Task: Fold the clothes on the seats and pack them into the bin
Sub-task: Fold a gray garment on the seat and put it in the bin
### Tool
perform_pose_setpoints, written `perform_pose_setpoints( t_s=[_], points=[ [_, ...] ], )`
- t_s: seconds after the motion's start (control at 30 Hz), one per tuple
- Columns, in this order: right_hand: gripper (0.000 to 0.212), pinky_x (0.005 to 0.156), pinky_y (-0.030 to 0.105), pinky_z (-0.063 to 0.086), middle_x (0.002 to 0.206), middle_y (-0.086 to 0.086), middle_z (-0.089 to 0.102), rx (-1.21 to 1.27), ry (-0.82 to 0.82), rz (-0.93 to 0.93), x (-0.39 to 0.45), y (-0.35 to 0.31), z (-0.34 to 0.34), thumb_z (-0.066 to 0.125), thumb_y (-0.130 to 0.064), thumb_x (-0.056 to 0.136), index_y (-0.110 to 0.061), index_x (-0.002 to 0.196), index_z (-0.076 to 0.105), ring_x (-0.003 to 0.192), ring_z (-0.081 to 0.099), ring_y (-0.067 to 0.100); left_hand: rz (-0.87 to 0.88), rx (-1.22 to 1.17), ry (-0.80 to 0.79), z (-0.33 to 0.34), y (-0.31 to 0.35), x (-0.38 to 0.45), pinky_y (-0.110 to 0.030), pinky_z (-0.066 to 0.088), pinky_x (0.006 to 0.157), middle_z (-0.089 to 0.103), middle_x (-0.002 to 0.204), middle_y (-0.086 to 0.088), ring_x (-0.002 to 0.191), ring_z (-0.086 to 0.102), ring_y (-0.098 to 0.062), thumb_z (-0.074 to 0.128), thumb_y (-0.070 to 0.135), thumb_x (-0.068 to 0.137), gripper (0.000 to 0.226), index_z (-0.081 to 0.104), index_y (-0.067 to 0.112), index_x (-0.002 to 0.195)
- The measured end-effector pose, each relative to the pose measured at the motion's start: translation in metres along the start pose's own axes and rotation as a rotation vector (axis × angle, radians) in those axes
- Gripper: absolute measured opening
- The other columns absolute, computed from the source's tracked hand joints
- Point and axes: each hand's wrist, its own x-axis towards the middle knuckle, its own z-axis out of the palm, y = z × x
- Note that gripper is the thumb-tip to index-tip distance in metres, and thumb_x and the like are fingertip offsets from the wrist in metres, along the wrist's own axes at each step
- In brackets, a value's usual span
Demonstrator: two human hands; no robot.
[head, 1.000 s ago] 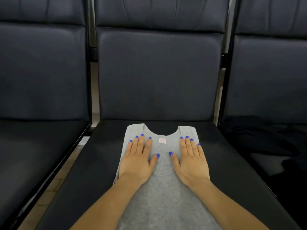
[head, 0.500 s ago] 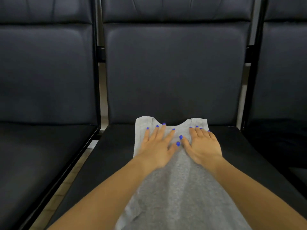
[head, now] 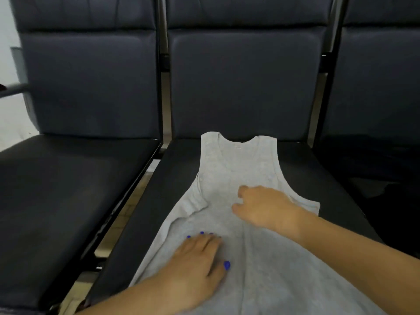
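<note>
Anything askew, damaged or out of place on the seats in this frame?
Mostly fine. The grey sleeveless top lies flat on the middle black padded seat, but its left side edge is folded over near the armhole. A dark garment is heaped on the right-hand seat.

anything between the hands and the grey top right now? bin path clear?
Nothing visible between them: the left hand lies flat on the grey top, and the right hand rests on it with curled fingers. The bin is not in view, so that path cannot be judged.
</note>
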Motion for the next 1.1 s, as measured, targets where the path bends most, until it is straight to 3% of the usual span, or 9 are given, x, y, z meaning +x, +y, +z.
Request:
perform_pose_setpoints(
  t_s=[0.13, 0.23, 0.3, 0.4, 0.5, 0.7, 0.87, 1.0, 1.1],
  points=[
    [0.037, 0.076, 0.03, 0.038, 0.122, 0.004, 0.056, -0.052, -0.076, 0.118, -0.055, 0.031, 0.019, 0.036, -0.043, 0.098, -0.018, 0.122, 0.047, 0.108, 0.055, 0.025, -0.015, 0.086, 0.074, -0.001, -0.016, -0.002, -0.026, -0.003, 0.116, 0.012, 0.159, 0.007, 0.147, 0.004, -0.009, -0.017, 0.087, 0.057, 0.118, 0.018, 0.022, 0.15],
    [0.028, 0.076, 0.03, 0.039, 0.115, 0.001, 0.056, -0.11, -0.011, 0.29, -0.073, 0.071, 0.028, 0.038, -0.039, 0.096, -0.018, 0.112, 0.045, 0.106, 0.056, 0.024, -0.047, 0.12, 0.115, 0.0, -0.027, 0.006, -0.025, -0.003, 0.116, 0.011, 0.16, 0.006, 0.146, 0.005, -0.009, -0.04, 0.082, 0.026, 0.151, 0.02, 0.022, 0.151],
    [0.027, 0.074, 0.03, 0.04, 0.102, -0.001, 0.052, -0.087, -0.007, 0.373, -0.074, 0.095, 0.031, 0.04, -0.042, 0.095, -0.018, 0.108, 0.04, 0.1, 0.057, 0.024, -0.075, 0.121, 0.163, 0.0, -0.032, 0.011, -0.025, -0.001, 0.116, 0.012, 0.16, 0.004, 0.147, 0.005, -0.01, -0.038, 0.085, 0.031, 0.148, 0.02, 0.02, 0.151],
    [0.037, 0.069, 0.032, 0.043, 0.089, -0.002, 0.05, 0.025, 0.018, 0.448, -0.067, 0.114, 0.032, 0.045, -0.05, 0.093, -0.015, 0.104, 0.038, 0.088, 0.057, 0.022, -0.152, 0.154, 0.204, -0.007, -0.04, 0.02, -0.028, -0.002, 0.117, 0.002, 0.161, -0.001, 0.148, -0.004, -0.015, -0.004, 0.076, 0.078, 0.096, 0.015, 0.018, 0.152],
    [0.042, 0.066, 0.03, 0.041, 0.093, 0.0, 0.054, 0.068, 0.046, 0.471, -0.059, 0.118, 0.034, 0.045, -0.055, 0.092, -0.014, 0.1, 0.042, 0.087, 0.057, 0.021, -0.261, 0.263, 0.255, -0.016, -0.056, 0.028, -0.041, -0.01, 0.116, -0.007, 0.16, -0.009, 0.147, -0.012, -0.023, -0.012, 0.066, 0.071, 0.097, 0.008, 0.018, 0.153],
    [0.03, 0.06, 0.026, 0.047, 0.08, -0.002, 0.061, 0.116, 0.02, 0.452, -0.055, 0.116, 0.032, 0.055, -0.046, 0.09, -0.016, 0.086, 0.058, 0.069, 0.062, 0.015, -0.46, 0.294, 0.313, -0.04, -0.093, 0.023, -0.047, 0.0, 0.118, -0.004, 0.16, -0.01, 0.148, -0.005, -0.024, 0.021, 0.046, 0.101, 0.061, 0.012, 0.015, 0.152],
    [0.028, 0.048, 0.026, 0.046, 0.07, 0.006, 0.06, 0.389, 0.094, 0.46, -0.046, 0.12, 0.029, 0.054, -0.027, 0.092, -0.003, 0.08, 0.059, 0.055, 0.06, 0.018, -0.187, 0.361, 0.598, -0.028, -0.089, 0.013, -0.056, 0.035, 0.103, 0.053, 0.134, -0.022, 0.125, 0.052, -0.036, 0.033, 0.035, 0.091, 0.057, 0.06, -0.003, 0.124],
    [0.034, 0.05, 0.026, 0.032, 0.06, 0.01, 0.049, 0.909, 0.126, 0.509, -0.045, 0.12, 0.027, 0.049, -0.013, 0.095, -0.004, 0.062, 0.053, 0.052, 0.046, 0.02, 0.058, 0.304, 0.383, -0.001, -0.052, -0.006, -0.038, 0.016, 0.11, 0.058, 0.132, -0.011, 0.123, 0.054, -0.027, 0.015, 0.042, 0.1, 0.063, 0.064, 0.007, 0.122],
    [0.017, 0.057, 0.029, 0.04, 0.071, 0.014, 0.057, 1.261, 0.019, 0.515, -0.05, 0.121, 0.029, 0.056, -0.008, 0.09, -0.005, 0.074, 0.059, 0.057, 0.053, 0.021, 0.098, 0.178, 0.269, 0.004, -0.04, -0.013, -0.022, -0.011, 0.115, 0.014, 0.154, 0.008, 0.142, 0.009, -0.006, -0.028, 0.072, 0.073, 0.109, 0.031, 0.019, 0.148]
  ],
)
